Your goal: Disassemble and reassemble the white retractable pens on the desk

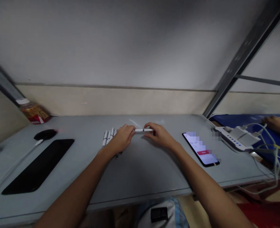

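Observation:
A slim white pen (140,130) with dark bands lies level between my two hands, just above the grey desk. My left hand (123,137) is closed, its fingertips pinching the pen's left end. Curled around the right end are the thumb and fingers of my right hand (159,135), with that end reaching in between them. Several more white pens (108,136) lie side by side on the desk, partly hidden behind my left hand and wrist; a few of their tips show below the wrist.
On the left are a black flat slab (41,166), a black mouse-like object (45,134) with a white cable, and a bottle (34,111). To the right lie a lit phone (199,148) and a power strip (232,139) with cables. Another person's hand (277,124) is at the far right.

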`<state>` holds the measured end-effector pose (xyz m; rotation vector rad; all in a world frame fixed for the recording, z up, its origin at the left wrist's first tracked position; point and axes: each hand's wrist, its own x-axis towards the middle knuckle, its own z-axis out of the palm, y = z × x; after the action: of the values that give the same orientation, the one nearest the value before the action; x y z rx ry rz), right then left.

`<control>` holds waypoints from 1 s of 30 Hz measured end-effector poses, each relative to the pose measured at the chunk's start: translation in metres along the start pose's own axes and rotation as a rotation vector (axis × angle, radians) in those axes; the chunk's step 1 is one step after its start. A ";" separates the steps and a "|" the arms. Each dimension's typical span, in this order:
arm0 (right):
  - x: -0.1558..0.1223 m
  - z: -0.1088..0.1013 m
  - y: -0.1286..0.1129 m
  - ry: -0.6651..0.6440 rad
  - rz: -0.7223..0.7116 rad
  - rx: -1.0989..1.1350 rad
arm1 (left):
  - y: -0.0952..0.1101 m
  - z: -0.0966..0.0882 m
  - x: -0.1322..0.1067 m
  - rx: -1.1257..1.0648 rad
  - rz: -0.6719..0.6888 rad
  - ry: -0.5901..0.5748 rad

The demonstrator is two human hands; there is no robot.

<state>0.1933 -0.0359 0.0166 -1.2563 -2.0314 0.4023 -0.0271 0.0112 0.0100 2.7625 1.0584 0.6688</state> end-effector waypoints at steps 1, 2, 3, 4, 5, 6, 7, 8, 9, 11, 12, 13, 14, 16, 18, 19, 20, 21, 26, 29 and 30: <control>0.000 0.000 0.000 -0.001 -0.011 0.006 | -0.001 0.000 0.000 0.011 -0.003 0.000; 0.000 -0.001 0.000 -0.012 -0.011 0.009 | -0.002 0.000 0.000 0.021 0.000 0.001; 0.000 -0.001 0.000 -0.027 0.000 0.013 | -0.003 -0.001 0.000 0.030 0.007 0.000; 0.000 -0.001 0.000 -0.042 0.018 0.021 | -0.003 -0.001 0.000 0.036 0.014 0.000; 0.000 -0.001 -0.001 -0.054 0.037 0.031 | -0.003 -0.002 0.000 0.041 0.018 0.000; -0.001 -0.001 -0.001 -0.057 0.052 0.043 | -0.003 -0.002 0.000 0.042 0.019 0.000; -0.001 0.000 -0.002 -0.050 0.058 0.054 | -0.003 -0.003 0.000 0.042 0.018 -0.004; -0.001 0.000 -0.002 -0.038 0.049 0.062 | -0.003 -0.003 0.000 0.040 0.014 -0.008; -0.001 0.000 -0.003 -0.024 0.028 0.063 | -0.003 -0.004 0.000 0.036 0.009 -0.012; -0.001 0.000 -0.004 0.002 -0.012 0.056 | -0.004 -0.004 0.001 0.019 0.004 -0.022; 0.000 0.000 -0.004 0.009 -0.013 0.056 | -0.004 -0.004 0.001 0.012 0.005 -0.025; 0.000 0.000 -0.004 0.007 0.003 0.064 | -0.004 -0.004 0.001 0.011 0.008 -0.026; 0.000 0.000 -0.004 -0.011 0.039 0.082 | -0.005 -0.004 0.001 0.016 0.014 -0.024; 0.001 0.001 -0.004 -0.077 0.120 0.127 | -0.004 -0.004 0.002 0.042 0.020 -0.020; 0.001 0.003 -0.003 -0.080 0.124 0.129 | -0.002 -0.005 0.002 0.048 0.009 -0.017; 0.000 0.003 -0.002 -0.048 0.081 0.098 | -0.001 -0.006 0.002 0.029 -0.006 -0.019; 0.000 0.004 -0.002 -0.003 0.015 0.048 | 0.000 -0.007 0.002 -0.003 -0.024 -0.028; 0.000 0.004 -0.002 0.038 -0.059 -0.011 | 0.001 -0.008 0.002 -0.043 -0.043 -0.044; -0.002 0.007 -0.005 0.002 -0.143 -0.108 | -0.001 -0.009 0.002 -0.084 -0.055 -0.057; -0.002 0.007 -0.007 -0.032 -0.010 0.070 | -0.002 -0.007 0.001 0.025 -0.029 0.008; -0.001 0.007 -0.007 -0.041 0.046 0.171 | -0.001 -0.006 0.001 0.044 -0.018 0.025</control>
<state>0.1841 -0.0397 0.0152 -1.2000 -1.9600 0.6146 -0.0302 0.0125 0.0154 2.7848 1.1155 0.6883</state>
